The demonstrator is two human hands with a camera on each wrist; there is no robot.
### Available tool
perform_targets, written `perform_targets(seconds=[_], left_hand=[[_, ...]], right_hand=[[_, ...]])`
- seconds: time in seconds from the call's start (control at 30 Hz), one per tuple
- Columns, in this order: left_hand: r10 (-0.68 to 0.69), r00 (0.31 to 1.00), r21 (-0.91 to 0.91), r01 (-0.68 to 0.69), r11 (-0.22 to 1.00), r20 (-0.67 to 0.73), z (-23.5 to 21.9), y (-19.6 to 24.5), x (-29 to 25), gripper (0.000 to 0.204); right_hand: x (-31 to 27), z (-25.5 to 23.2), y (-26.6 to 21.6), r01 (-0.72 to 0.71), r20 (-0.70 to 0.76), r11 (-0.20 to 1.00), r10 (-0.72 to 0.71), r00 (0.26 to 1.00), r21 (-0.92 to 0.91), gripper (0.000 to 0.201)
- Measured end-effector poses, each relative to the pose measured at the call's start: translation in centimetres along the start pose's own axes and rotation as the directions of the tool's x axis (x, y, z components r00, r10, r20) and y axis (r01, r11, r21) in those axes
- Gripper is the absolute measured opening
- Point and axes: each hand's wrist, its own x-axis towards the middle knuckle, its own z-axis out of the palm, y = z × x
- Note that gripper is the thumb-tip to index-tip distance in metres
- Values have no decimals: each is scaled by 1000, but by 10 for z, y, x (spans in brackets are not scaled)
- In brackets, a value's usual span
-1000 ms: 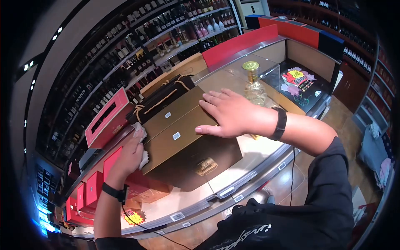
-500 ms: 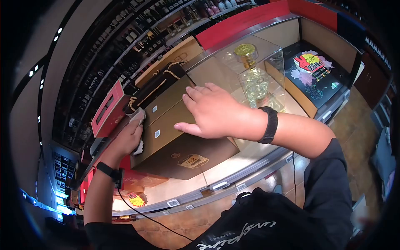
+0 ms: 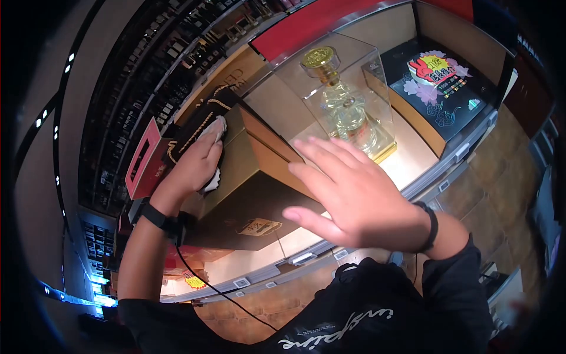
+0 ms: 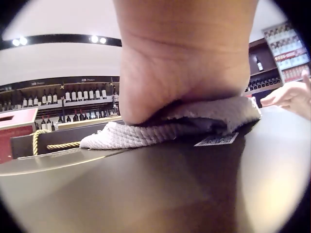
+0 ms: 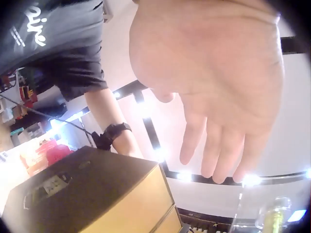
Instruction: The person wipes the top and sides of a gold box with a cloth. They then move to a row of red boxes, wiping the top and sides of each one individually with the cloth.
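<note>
On the glass counter a large gold-and-brown gift box (image 3: 230, 194) stands with its right end showing. My left hand (image 3: 191, 168) lies over a white cloth (image 4: 121, 138) and presses it onto the box's top, fingers stretched along it. In the left wrist view a printed label (image 4: 218, 140) peeks out from under the cloth. Off the box's right side, my right hand (image 3: 359, 197) hovers with spread fingers and nothing in it. Just beyond those fingertips is a clear display case (image 3: 377, 76) around a gold-capped glass bottle (image 3: 351, 112).
Black rope-handled bags (image 3: 194, 118) and a pink box (image 3: 144, 162) stand behind and left of the gift box. At the back right lies a dark box with a price sign (image 3: 436, 69). A cable (image 3: 221, 292) hangs from the left wrist. Bottle shelves line the wall.
My right hand has come off the box top and drawn right, toward me. The left hand has slid the cloth from the left edge onto the top. The box sits at a different angle.
</note>
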Motion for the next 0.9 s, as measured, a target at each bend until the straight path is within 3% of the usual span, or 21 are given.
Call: perform_targets(seconds=[0.07, 0.2, 0.33, 0.53, 0.67, 0.73, 0.77, 0.87, 0.9], left_hand=[[-26, 999, 5, 26, 1000, 26, 0, 15, 11, 54], [85, 996, -35, -86, 996, -20, 7, 36, 33, 52], [117, 992, -27, -116, 993, 37, 9, 76, 48, 45], [107, 987, 5, -109, 994, 118, 1, 135, 28, 38], [181, 972, -41, -177, 983, 152, 4, 168, 10, 32], [316, 937, 27, -323, 946, 149, 7, 193, 0, 25], [391, 909, 34, -399, 916, 146, 10, 204, -6, 24], [550, 818, 7, -559, 829, 168, 18, 237, -25, 25], [629, 770, -40, -629, 777, 112, 25, 241, -32, 26]], right_hand=[[-22, -6, -4, -68, 29, 996, 66, 997, 62, 54], [-59, 5, -4, -188, 78, 969, 177, 981, 162, 48], [-86, 16, -4, -250, 75, 951, 240, 968, 181, 43], [-120, 7, -5, -369, 138, 868, 342, 929, 333, 36], [-126, 3, -14, -418, 207, 783, 363, 908, 460, 39], [-119, 0, -22, -396, 191, 770, 347, 918, 501, 43], [-116, -2, -23, -393, 224, 768, 323, 919, 506, 56], [-116, -13, -35, -642, 511, 555, 396, 763, 529, 67], [-118, -7, -28, -522, 464, 650, 281, 840, 552, 76]])
